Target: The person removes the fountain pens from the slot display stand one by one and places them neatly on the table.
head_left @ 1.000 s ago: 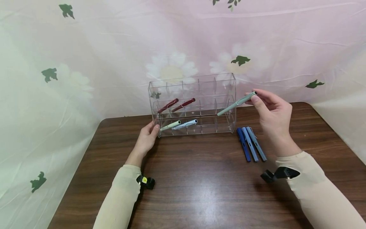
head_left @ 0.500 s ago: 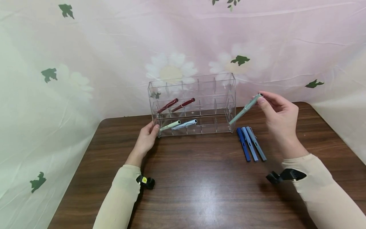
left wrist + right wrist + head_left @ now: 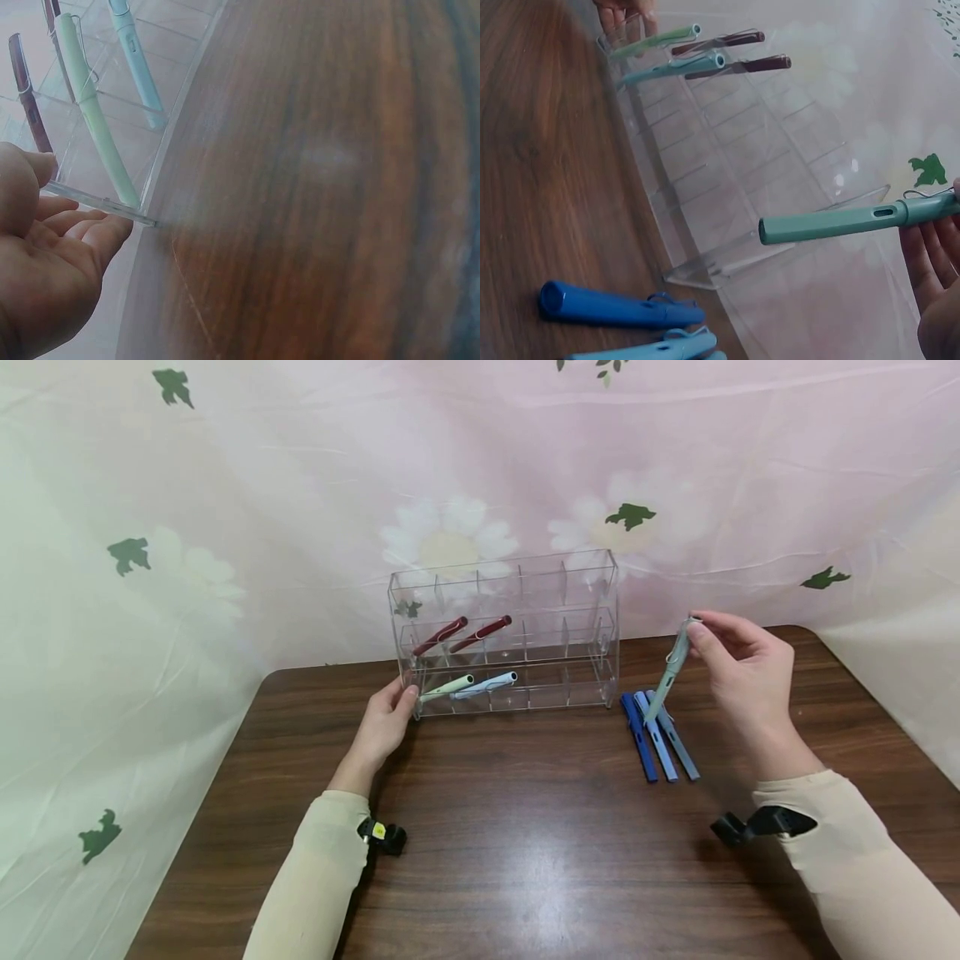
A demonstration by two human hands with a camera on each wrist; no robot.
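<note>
A clear acrylic pen holder (image 3: 547, 693) with tiered compartments stands toward the back of the table. My left hand (image 3: 386, 722) holds its left side panel between thumb and fingers; the left wrist view shows the thumb and fingers (image 3: 105, 236) at that edge. My right hand (image 3: 750, 672) pinches a sage-green pen (image 3: 840, 223) by its capped end. That pen tilts downward, its lower tip overlapping three pens on the table in the head view: dark blue (image 3: 639, 739), light blue (image 3: 657, 739) and grey-blue (image 3: 678, 745).
Two dark red pens (image 3: 480, 635) lean in the holder's middle tier. In its front tier are a pale green pen (image 3: 447, 687) and a pale blue pen (image 3: 487, 685). A flower-printed cloth (image 3: 315, 527) hangs behind the wooden table (image 3: 480, 860).
My right hand has moved right and slightly down, away from the holder. The sage-green pen has swung steeper, its tip now over the loose pens. My left hand stays put.
</note>
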